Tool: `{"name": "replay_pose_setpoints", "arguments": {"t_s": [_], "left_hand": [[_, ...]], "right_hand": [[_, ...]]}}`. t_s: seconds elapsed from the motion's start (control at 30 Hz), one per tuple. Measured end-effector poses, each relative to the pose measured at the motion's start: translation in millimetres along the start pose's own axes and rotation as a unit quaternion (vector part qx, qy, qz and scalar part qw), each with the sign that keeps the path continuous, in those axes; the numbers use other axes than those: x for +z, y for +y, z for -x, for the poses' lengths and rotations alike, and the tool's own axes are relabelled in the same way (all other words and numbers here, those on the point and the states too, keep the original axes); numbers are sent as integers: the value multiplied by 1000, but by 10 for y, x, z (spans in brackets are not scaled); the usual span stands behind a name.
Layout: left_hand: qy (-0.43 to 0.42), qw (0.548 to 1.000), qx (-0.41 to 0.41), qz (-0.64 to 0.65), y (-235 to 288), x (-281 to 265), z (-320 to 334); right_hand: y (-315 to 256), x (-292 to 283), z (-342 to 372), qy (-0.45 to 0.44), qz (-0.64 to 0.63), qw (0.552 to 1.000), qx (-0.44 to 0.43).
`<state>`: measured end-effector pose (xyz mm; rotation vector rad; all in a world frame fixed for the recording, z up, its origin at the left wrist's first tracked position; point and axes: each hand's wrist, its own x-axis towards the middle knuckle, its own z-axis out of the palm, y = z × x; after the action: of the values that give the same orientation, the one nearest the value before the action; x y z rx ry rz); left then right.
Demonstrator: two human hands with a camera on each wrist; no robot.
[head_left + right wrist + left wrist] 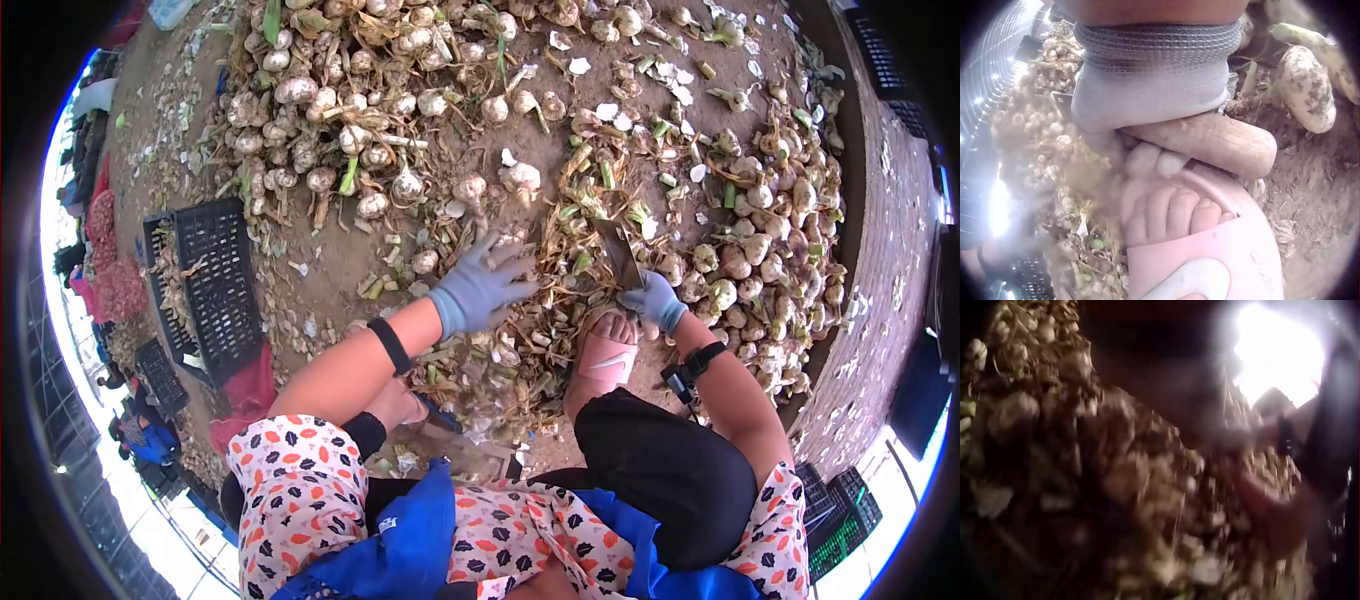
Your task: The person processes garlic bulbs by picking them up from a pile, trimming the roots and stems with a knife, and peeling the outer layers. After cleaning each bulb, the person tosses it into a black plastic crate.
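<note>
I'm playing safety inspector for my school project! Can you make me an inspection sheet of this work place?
Surface: brown earthy ground, strewn with scraps.
Job's things: many garlic bulbs, heaped on both sides; a knife with a wooden handle.
Clutter: dry leaf and stalk scraps between the heaps.
Hands: both gloved; the left hand is spread over the scraps, slightly blurred; the right hand grips the knife, close to a foot in a pink sandal.
Cables: nothing seen around the hands.
Surroundings: a black crate at the left in the head view; bright light at the edges; the left wrist view is too blurred for details.
</note>
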<state>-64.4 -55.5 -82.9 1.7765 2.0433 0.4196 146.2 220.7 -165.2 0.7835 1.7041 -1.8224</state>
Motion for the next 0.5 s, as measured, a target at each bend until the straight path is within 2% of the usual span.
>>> {"name": "replay_pose_setpoints", "arguments": {"t_s": [0.03, 0.07, 0.1, 0.17, 0.2, 0.23, 0.27, 0.3, 0.33, 0.37, 0.43, 0.5], "left_hand": [[-23, 997, 62, -30, -39, 157, 95], [-96, 991, 22, -89, -227, 259, 164], [-93, 991, 27, -88, -393, 230, 181], [-66, 978, -153, -130, -538, 149, 171], [-67, 978, -151, -127, -488, 113, 124], [72, 961, -222, -150, -452, 65, 45], [210, 919, -287, -170, -386, -43, -88], [212, 919, -285, -170, -356, -107, -253], [183, 965, -170, -83, -337, -144, -459], [150, 987, -53, 6, -315, -127, -648], [64, 993, 11, 99, -270, 85, -970], [17, 992, -112, 62, -197, 159, -1402]], "right_hand": [[-40, -8, 23, -4, -18, 1000, 10], [63, -24, -24, -10, -23, 999, 26], [27, -28, -12, -15, -25, 999, 27], [88, -16, -35, -8, -25, 1000, 15], [120, 17, -15, -6, -26, 999, 18], [127, 40, -19, 21, -61, 998, 4], [106, 60, -37, 48, -95, 994, -11], [68, 71, -83, 50, -95, 994, -12], [17, 64, -156, 114, -155, 980, -56], [-41, 52, -243, 176, -214, 956, -98], [-415, -85, -446, 251, -157, 949, -109], [-777, -272, -650, 275, -148, 943, -114]]}}
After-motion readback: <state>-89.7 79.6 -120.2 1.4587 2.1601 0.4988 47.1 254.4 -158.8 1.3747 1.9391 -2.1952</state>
